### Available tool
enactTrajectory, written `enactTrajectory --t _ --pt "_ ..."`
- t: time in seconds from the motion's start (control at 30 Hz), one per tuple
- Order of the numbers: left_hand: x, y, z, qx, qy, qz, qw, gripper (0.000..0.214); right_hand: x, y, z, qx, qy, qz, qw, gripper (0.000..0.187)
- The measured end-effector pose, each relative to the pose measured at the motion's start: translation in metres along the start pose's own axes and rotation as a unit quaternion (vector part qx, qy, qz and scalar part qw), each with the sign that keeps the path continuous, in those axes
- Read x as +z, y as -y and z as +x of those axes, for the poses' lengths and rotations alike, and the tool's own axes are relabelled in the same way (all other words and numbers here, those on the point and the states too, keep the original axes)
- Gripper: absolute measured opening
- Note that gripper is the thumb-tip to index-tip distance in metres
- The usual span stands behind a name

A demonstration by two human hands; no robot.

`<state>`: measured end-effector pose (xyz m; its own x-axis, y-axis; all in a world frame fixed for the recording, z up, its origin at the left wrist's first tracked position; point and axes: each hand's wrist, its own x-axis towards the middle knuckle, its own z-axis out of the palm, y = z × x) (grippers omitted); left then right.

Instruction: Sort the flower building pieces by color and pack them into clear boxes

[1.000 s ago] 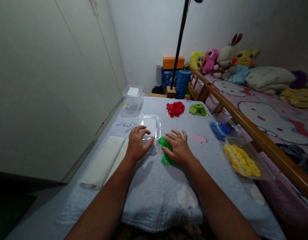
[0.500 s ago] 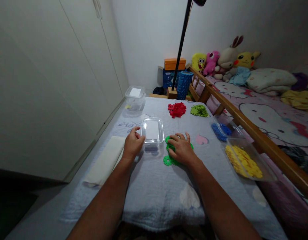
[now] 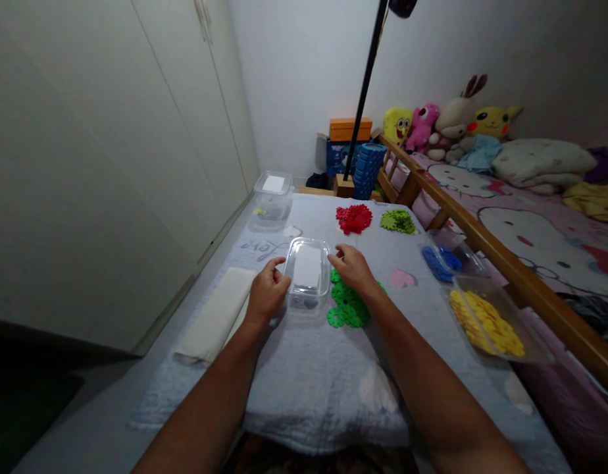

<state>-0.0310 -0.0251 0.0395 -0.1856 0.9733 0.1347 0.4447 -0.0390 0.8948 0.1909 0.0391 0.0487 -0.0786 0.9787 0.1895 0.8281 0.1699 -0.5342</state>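
In the middle of the table sits a transparent plastic box (image 3: 306, 299) with a lid (image 3: 308, 266) on top that bears a white label. My left hand (image 3: 269, 288) grips the left edge of the box and lid between thumb and curled fingers. At the lid's right edge, the fingers of my right hand (image 3: 352, 268) are bent around the rim. Beneath my right wrist lies a pile of green flower-shaped plastic discs (image 3: 351, 309), partly covered by the hand and forearm.
Red discs (image 3: 353, 218) and lime-green discs (image 3: 397, 222) lie in heaps at the back. Open boxes hold blue discs (image 3: 439, 263) and yellow discs (image 3: 484, 324) on the right. Another lidded box (image 3: 273, 197) stands back left; a folded cloth (image 3: 218, 313) lies nearer. A wooden bed rail (image 3: 481, 247) borders the right.
My right hand has moved off the green discs, up and left to the right edge of the lid. My left hand stays at the left edge. The view has shifted slightly.
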Motion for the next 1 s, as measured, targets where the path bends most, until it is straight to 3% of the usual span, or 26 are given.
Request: enactTrajectory --t 0.1,0.23,0.5,0.67,1.0 --pt "0.003 0.000 -0.001 0.012 -0.006 0.016 1.000 0.048 0.010 0.004 0.015 0.030 -0.003 0.007 1.000 0.031" --pt "0.005 0.001 -0.003 0.019 -0.020 0.036 0.999 0.048 0.015 0.008 0.019 0.013 -0.010 -0.010 1.000 0.023" --pt "0.008 0.000 -0.005 0.021 -0.030 0.059 0.998 0.049 0.020 0.008 0.012 -0.017 -0.083 0.001 0.996 0.033" --pt "0.007 -0.002 -0.005 0.016 -0.033 0.069 0.997 0.049 0.022 0.005 0.012 -0.044 -0.088 0.081 0.992 0.032" --pt "0.008 -0.004 -0.006 0.014 -0.034 0.065 0.997 0.050 0.020 0.003 0.010 -0.084 -0.110 0.078 0.987 0.032"
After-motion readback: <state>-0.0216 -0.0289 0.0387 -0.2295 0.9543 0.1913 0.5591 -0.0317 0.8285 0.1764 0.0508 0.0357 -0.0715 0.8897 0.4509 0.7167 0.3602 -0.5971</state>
